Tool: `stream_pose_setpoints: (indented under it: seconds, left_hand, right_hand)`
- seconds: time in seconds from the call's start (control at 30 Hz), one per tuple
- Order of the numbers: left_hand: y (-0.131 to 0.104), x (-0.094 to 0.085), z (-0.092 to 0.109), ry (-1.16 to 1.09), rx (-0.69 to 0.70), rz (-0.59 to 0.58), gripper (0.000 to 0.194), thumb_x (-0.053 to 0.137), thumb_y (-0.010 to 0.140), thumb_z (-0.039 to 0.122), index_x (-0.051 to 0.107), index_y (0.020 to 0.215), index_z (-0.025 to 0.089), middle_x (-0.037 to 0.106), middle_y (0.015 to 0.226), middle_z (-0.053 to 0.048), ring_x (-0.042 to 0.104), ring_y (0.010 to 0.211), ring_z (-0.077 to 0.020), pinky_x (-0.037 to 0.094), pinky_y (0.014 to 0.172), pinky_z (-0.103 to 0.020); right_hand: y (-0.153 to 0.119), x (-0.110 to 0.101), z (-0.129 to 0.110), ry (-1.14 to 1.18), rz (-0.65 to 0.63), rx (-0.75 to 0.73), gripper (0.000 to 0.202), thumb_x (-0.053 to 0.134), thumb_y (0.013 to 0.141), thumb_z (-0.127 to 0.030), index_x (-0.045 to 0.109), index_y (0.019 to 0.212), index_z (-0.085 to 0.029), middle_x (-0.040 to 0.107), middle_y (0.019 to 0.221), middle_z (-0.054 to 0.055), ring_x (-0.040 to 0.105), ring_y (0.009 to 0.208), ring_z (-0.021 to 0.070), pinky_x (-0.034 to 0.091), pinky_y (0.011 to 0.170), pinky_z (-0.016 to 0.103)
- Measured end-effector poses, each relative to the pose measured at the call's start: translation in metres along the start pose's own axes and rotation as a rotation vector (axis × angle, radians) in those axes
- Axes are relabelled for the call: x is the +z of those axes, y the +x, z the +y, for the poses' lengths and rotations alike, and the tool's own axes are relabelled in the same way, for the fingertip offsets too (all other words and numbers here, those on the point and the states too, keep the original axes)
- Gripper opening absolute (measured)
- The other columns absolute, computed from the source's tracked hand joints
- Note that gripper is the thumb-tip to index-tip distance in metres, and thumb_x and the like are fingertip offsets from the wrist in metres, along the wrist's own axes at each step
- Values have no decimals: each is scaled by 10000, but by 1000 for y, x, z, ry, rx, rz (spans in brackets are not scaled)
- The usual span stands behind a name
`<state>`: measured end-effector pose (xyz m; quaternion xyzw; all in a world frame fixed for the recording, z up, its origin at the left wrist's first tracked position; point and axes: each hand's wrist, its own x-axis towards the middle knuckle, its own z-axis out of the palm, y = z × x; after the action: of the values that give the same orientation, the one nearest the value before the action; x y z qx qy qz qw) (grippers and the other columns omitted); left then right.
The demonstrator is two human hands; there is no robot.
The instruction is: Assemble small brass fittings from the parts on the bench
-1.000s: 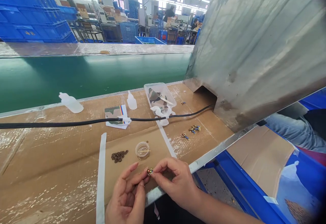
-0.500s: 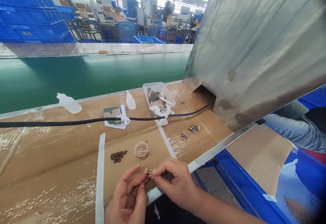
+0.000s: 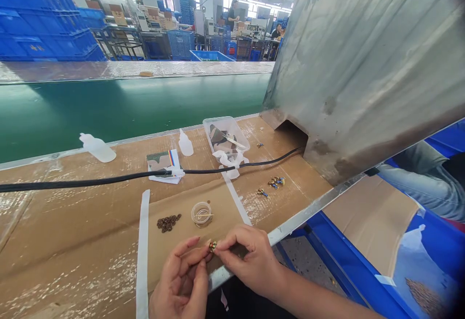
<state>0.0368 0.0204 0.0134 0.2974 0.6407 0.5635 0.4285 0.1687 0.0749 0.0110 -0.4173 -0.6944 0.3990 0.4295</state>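
Observation:
A small wire-wound ring coil, gold with green and red bits, is pinched between the fingertips of both hands at the table's near edge. My left hand has thumb and fingers closed on its left side. From the right, my right hand grips it between thumb and forefinger. Just beyond, a small round clear cup has a thin stick across it. A pile of dark brown rings lies to its left. Several blue and gold wound coils rest on the cardboard at right.
A black cable crosses the cardboard-covered bench into an opening in a metal hood. Behind it are two white squeeze bottles and a clear plastic box. A green conveyor belt runs beyond.
Both hands keep almost the same pose, with the coil still between them. The cable's left end sags slightly lower. A person in the background has turned.

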Motion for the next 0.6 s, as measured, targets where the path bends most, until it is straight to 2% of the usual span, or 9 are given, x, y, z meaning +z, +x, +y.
stream_pose_setpoints:
  seconds: [0.6]
  left_hand:
    - [0,2,1,-55,-8,3,454,716,726,485,588,1080,230,757,926,-46,709,870,-183,541,800,-219]
  right_hand:
    - [1,0,2,-17,-2,19,65,694,799,-178,689,737,-197,712,711,3,661,646,130,454,588,197]
